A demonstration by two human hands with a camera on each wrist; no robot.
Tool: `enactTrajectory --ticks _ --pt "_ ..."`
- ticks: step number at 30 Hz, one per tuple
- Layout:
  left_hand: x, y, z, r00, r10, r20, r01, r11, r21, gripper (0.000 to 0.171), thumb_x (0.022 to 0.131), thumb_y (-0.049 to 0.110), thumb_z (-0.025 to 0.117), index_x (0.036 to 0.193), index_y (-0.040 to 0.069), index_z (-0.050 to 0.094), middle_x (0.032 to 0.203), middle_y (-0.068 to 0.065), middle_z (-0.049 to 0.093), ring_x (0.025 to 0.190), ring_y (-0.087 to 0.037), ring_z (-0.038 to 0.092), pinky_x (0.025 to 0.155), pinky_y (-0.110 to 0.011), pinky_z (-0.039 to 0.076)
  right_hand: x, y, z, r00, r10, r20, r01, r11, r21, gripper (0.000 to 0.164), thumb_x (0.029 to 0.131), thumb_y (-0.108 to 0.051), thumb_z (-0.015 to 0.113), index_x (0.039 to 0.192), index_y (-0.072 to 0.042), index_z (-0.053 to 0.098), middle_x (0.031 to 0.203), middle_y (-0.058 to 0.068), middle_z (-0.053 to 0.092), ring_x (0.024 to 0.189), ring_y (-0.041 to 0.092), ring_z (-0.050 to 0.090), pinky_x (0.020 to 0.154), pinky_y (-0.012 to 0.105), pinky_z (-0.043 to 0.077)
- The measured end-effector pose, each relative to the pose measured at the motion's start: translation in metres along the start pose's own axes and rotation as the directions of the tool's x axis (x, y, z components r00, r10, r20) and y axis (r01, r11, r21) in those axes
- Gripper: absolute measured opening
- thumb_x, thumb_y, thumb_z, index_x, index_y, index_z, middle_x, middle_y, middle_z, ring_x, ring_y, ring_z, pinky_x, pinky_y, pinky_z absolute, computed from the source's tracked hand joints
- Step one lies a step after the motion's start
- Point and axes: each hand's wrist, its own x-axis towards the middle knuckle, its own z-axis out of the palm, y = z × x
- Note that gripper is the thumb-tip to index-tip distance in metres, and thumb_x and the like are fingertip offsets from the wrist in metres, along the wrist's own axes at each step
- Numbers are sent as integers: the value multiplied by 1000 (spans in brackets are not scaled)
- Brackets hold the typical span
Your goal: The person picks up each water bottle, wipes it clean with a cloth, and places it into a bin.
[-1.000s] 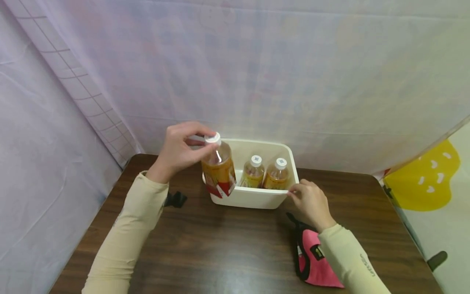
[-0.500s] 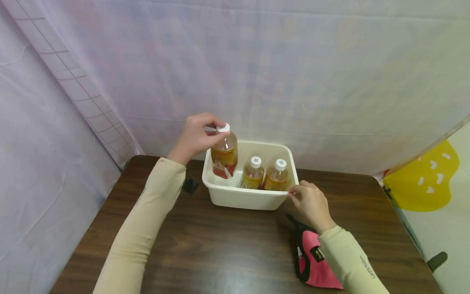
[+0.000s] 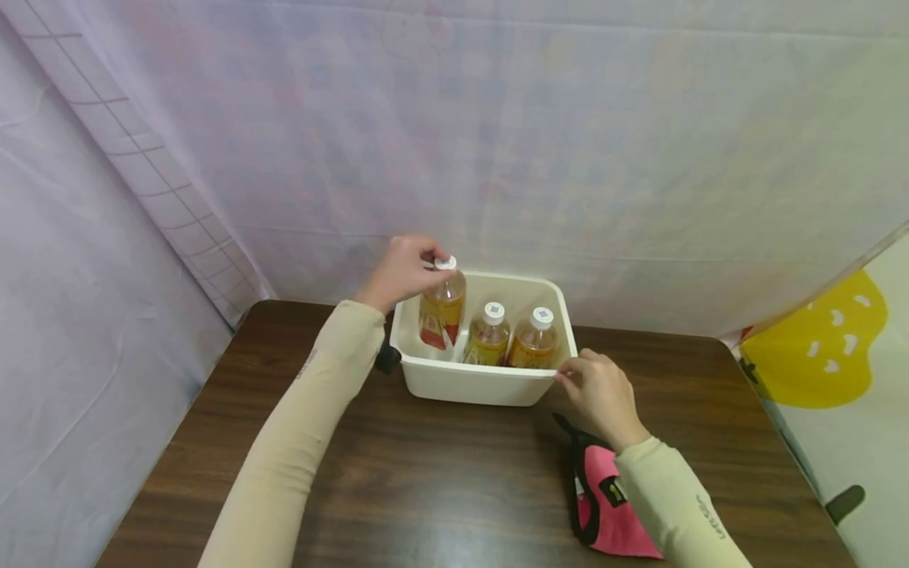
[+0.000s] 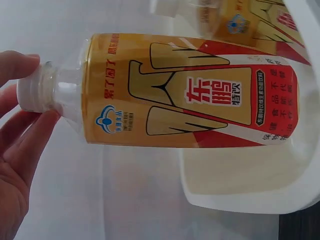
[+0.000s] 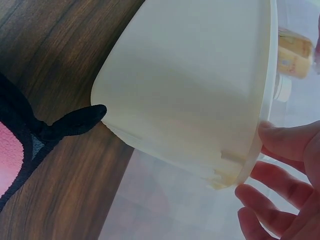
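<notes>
My left hand (image 3: 405,270) pinches the white cap of a drink bottle (image 3: 442,309) with a gold and red label. The bottle hangs upright inside the left end of a white plastic bin (image 3: 472,383); whether its base touches the bin floor I cannot tell. In the left wrist view, thumb and fingers hold the cap, and the bottle's label (image 4: 190,92) faces the camera. Two similar bottles, one in the middle (image 3: 488,338) and one at the right (image 3: 534,341), stand in the bin. My right hand (image 3: 600,390) pinches the bin's right front rim (image 5: 265,112).
The bin stands at the back of a dark wooden table (image 3: 426,489), near a pale curtain (image 3: 497,142). A pink cloth item with black edging (image 3: 614,505) lies by my right forearm. A small black object (image 3: 387,359) shows beside the bin's left side.
My left hand has carried the bottle rightward from in front of the bin's left side, over the rim and down into it. The right hand has stayed at the rim.
</notes>
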Motion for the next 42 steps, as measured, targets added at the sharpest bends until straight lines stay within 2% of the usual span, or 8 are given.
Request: enactTrajectory --ticks 7,12,16,25,34,42 --pt "2 -6 15 998 -12 62 10 999 36 13 75 12 70 81 0 66 81 -11 65 75 -20 61 67 -28 51 0 1 0 1000 -3 1 3 1000 -4 10 67 -12 78 74 -9 71 66 0 53 58 19 48 50 34 39" --pt "0 -12 22 994 -60 97 55 997 54 13 74 13 70 79 2 66 78 -9 64 70 -18 57 64 -26 49 0 1 0 1000 -11 -2 11 1000 1 11 67 -12 78 74 -8 71 66 0 53 58 19 48 50 34 39" --pt "-3 -15 26 987 -101 124 92 993 77 12 74 13 70 79 3 66 77 -8 64 67 -17 56 61 -26 48 0 0 0 1000 -11 0 11 1000 3 11 68 -12 78 74 -8 71 66 1 54 59 19 49 51 35 40" --pt "-8 -18 31 979 -146 143 127 983 133 12 73 14 70 78 4 65 76 -6 65 66 -16 56 61 -25 48 1 -1 -1 1000 -3 6 3 1000 -1 11 68 -12 78 74 -8 71 66 0 53 59 19 49 51 35 40" --pt "-12 -22 36 970 -167 175 136 975 178 15 73 19 72 78 6 65 76 -4 64 66 -15 56 62 -26 48 1 0 -2 1000 -6 7 6 1000 -4 11 68 -12 78 74 -8 71 66 0 53 59 19 49 50 34 40" --pt "-14 -22 37 974 -137 179 99 973 208 14 73 17 71 70 8 60 70 -3 61 63 -16 50 62 -28 44 1 0 -2 1000 -5 9 5 1000 -3 10 68 -12 78 74 -9 71 67 1 54 60 19 50 51 35 40"
